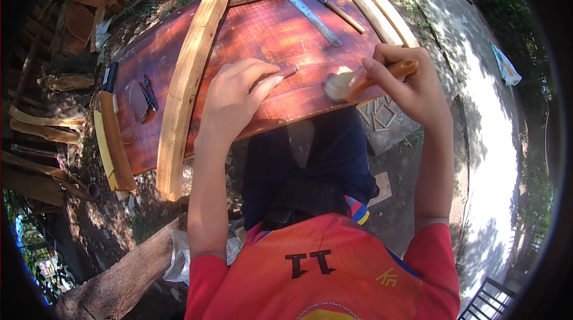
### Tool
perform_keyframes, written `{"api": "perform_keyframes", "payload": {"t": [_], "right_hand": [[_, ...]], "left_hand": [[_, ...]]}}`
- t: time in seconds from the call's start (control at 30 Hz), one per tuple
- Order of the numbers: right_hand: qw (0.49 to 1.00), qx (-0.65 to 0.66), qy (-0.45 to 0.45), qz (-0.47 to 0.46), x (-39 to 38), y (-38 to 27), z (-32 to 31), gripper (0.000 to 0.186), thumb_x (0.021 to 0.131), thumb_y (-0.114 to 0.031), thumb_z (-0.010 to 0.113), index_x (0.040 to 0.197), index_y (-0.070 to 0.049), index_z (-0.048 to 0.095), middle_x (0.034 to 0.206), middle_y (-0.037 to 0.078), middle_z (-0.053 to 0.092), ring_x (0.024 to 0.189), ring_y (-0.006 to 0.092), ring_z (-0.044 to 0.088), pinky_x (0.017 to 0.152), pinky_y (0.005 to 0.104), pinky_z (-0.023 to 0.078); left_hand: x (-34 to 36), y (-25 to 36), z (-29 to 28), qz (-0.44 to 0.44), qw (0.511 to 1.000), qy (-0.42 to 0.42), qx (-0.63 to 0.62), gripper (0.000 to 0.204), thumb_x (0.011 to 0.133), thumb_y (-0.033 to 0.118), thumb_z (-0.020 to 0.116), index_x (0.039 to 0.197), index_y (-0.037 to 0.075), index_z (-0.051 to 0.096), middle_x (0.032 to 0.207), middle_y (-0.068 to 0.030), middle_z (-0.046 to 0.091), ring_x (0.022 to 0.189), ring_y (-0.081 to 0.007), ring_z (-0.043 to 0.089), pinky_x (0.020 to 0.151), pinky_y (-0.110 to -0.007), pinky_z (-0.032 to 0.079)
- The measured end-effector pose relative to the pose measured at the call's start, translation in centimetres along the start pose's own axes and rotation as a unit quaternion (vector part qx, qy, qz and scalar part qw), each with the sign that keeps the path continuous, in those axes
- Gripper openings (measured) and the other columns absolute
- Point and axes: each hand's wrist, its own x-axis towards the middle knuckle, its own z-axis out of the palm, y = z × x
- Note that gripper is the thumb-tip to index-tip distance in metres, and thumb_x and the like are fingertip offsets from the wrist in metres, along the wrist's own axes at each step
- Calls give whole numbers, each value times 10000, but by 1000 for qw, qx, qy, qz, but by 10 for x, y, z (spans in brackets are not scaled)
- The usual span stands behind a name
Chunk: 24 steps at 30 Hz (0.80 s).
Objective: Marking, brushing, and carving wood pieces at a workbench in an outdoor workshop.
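Note:
My left hand [242, 93] is closed on a small dark brown piece [286, 73] at the middle of the reddish wooden board [262, 33]. My right hand [412, 81] grips a brush [340, 85] by its orange-brown handle, its pale bristles low over the board's near edge. A long pale wooden plank [188, 93] lies across the board just left of my left hand. Beyond both hands lie a blue-grey flat bar [310, 15] and a thin rod with a dark end [343, 15].
Dark tools [149, 96], a black case [110, 77] and short boards [116, 141] lie at the board's left. Curved timbers [370, 6] lie at its right. Wood pieces [48, 126] crowd the left ground, with a log [119, 266] below. A concrete path [489, 171] runs along the right.

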Motion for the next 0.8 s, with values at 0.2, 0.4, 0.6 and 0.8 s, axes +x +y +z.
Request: {"api": "perform_keyframes", "payload": {"t": [0.2, 0.4, 0.6, 0.8], "right_hand": [[999, 19, 33, 37, -17, 5, -1, 358, 962, -223, 683, 718, 28, 609, 551, 33, 522, 528, 84, 452, 519, 300, 381], [992, -88, 89, 32, -33, 7, -26, 322, 984, -252, 708, 820, 25, 691, 605, 50, 587, 560, 90, 513, 536, 287, 389], [992, -63, 23, 109, -34, 18, -35, 365, 1008, -302, 710, 824, 13, 720, 638, 0, 608, 612, 48, 556, 560, 258, 407], [981, -1, 169, 94, -31, 27, -40, 418, 1018, -295, 667, 750, 25, 647, 583, -8, 521, 579, 53, 469, 536, 275, 346]], "left_hand": [[27, 8, 26, 24, 998, 36, -46, 244, 924, 209, 782, 1068, 14, 754, 1005, -133, 748, 915, -304, 728, 821, -392, 560], [59, 34, 49, 74, 994, 11, -81, 263, 926, 208, 771, 1112, 25, 736, 1031, -145, 748, 945, -334, 725, 849, -408, 563], [70, 39, 66, 117, 993, 0, -31, 240, 933, 209, 750, 1110, 50, 719, 1036, -141, 724, 1003, -346, 684, 887, -432, 538], [94, 46, 76, 148, 988, 17, -29, 274, 954, 252, 726, 1137, 48, 720, 1077, -144, 726, 1057, -357, 675, 945, -448, 529]]}}
